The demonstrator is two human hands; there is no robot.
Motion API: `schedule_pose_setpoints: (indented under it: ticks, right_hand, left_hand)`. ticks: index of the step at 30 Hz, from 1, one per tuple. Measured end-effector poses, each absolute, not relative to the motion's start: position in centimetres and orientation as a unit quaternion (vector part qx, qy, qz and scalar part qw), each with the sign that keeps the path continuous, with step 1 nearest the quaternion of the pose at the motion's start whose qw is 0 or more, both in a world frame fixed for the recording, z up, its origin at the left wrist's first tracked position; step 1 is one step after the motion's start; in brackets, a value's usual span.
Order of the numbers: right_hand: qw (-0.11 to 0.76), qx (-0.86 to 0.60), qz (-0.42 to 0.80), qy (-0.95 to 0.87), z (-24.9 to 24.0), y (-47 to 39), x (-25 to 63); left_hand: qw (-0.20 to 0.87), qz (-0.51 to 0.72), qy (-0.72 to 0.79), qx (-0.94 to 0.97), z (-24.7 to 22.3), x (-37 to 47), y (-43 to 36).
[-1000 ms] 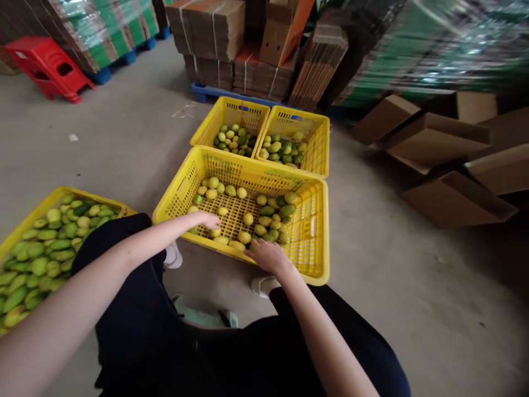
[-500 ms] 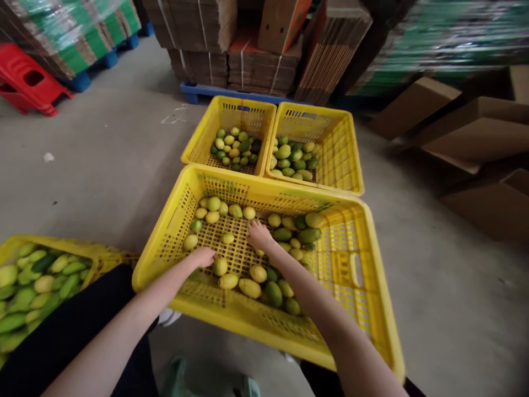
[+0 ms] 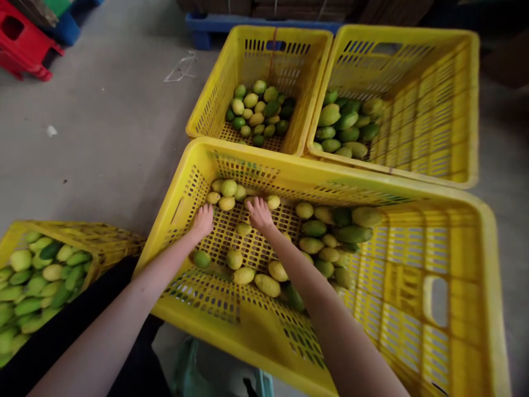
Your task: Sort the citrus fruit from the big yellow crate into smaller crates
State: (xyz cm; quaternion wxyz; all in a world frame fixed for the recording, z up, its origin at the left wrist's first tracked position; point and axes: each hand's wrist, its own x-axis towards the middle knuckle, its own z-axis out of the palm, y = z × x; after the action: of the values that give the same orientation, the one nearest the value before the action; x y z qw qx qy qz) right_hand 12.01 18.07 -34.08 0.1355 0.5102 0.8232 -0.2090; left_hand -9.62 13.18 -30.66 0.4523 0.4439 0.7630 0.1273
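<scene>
Step in hand: probably gathering fruit [image 3: 243,275] inside front crate [image 3: 248,325], with left hand [image 3: 202,221] and right hand [image 3: 260,214] down in left half, fingers curled (cannot tell if grasping anything); likely calls next for closing securely round fruit

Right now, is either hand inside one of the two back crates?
No, the left hand and right hand are both inside the front yellow crate.

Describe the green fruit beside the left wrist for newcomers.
Find the big front crate of perforated yellow plastic. Toward its left end, pictured below the bare left hand, sits a round green fruit. It's greener than the rounded yellow fruit beside it.
</scene>
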Motion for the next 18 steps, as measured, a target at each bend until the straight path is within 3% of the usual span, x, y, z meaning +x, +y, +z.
schedule_pose_setpoints:
  ticks: [11,18]
  right_hand:
    - [0.126,0.548,-0.230,0.794,-33.8,17.3,12.4]
    - [0.078,0.639,-0.300,0.704,-31.6,12.2,15.8]
  left_hand:
    - [0.437,0.189,0.797,0.371,-31.7,-7.0,13.1]
    - [0.480,0.106,0.787,0.372,-28.6,-7.8,11.1]
